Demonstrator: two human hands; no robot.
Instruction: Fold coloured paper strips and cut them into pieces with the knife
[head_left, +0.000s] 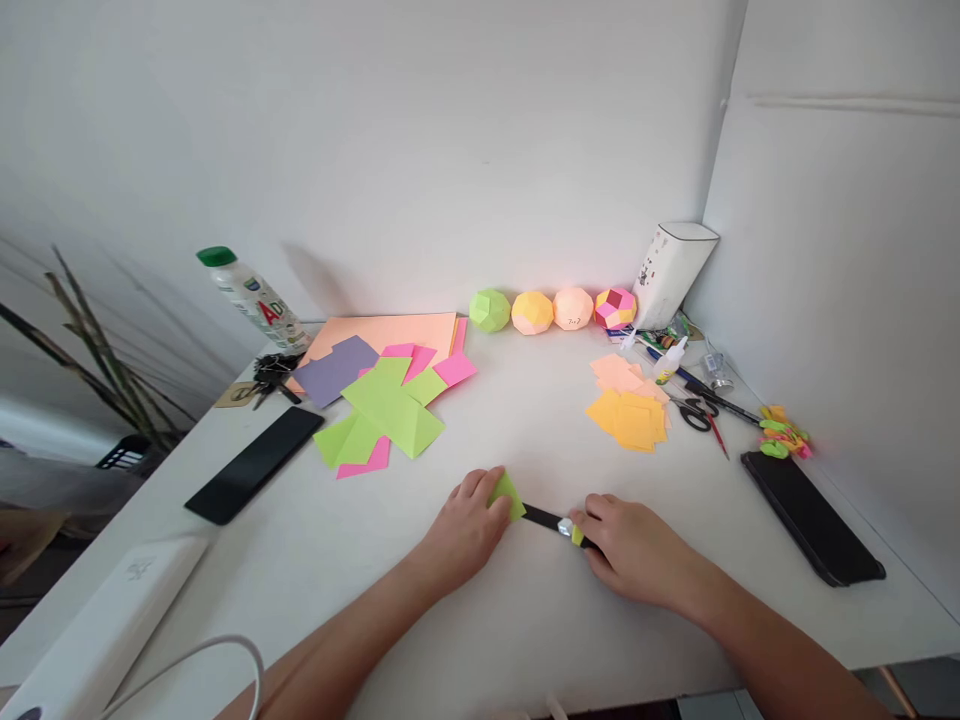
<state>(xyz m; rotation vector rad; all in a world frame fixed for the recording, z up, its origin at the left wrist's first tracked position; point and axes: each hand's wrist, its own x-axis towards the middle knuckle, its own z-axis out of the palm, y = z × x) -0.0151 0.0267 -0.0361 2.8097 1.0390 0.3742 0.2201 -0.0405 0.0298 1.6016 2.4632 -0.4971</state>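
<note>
My left hand [466, 524] rests on the white table [525, 620], its fingers pinched on a small folded green paper piece [507, 495]. My right hand [634, 548] is closed around a black tool with a yellow-green grip [551, 521], probably a craft knife. The dark tip of the tool touches the edge of the green piece. Both hands sit near the middle front of the table, about a hand's width apart.
Loose green, pink, purple and peach sheets [382, 400] lie at left, orange squares [630, 415] at right. Several paper balls [552, 310] line the wall. A phone [255, 463], a second phone [814, 515], scissors [697, 413], glue [670, 360], a bottle [251, 296] and keys [270, 375] lie around.
</note>
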